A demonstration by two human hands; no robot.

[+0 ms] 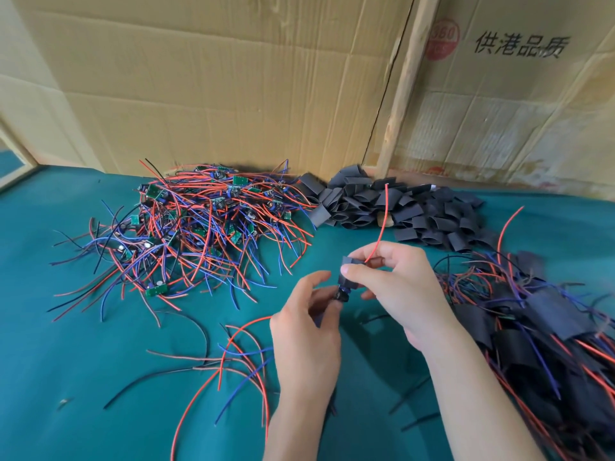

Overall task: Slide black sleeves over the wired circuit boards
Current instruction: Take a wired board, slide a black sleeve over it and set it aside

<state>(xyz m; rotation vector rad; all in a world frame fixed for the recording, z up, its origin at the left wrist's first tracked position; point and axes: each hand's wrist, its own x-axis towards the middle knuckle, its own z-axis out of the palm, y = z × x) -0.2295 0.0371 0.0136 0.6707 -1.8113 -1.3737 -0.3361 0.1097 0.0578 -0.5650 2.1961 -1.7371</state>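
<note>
Both hands are working close together over the green tabletop (100, 344): the right hand (396, 287) is pinched on a black sleeve (349, 272), thumb on top, while the left hand (306, 324) has its fingers closed on the lower end of a wired circuit board (340, 296) that's poking out of the sleeve's bottom. A red wire (383, 221) already sticks up out the top of the sleeve, so I'd say the board is partway in. If it were me, I'd keep the sleeve squeezed at its edges so the mouth stays open, keep all the leads bunched and running straight through, and push the board in line with the tube instead of at an angle, since the components look like they'd catch on the rim. Feeding it by the wires alone would probably just bend them. More wires trail loose under the left hand. Further out, the tangled heap of bare boards (199, 227) sits back left, the pile of empty sleeves (382, 204) is against the cardboard (233, 78), and the finished sleeved ones (549, 327) are stacked off to the right.
</note>
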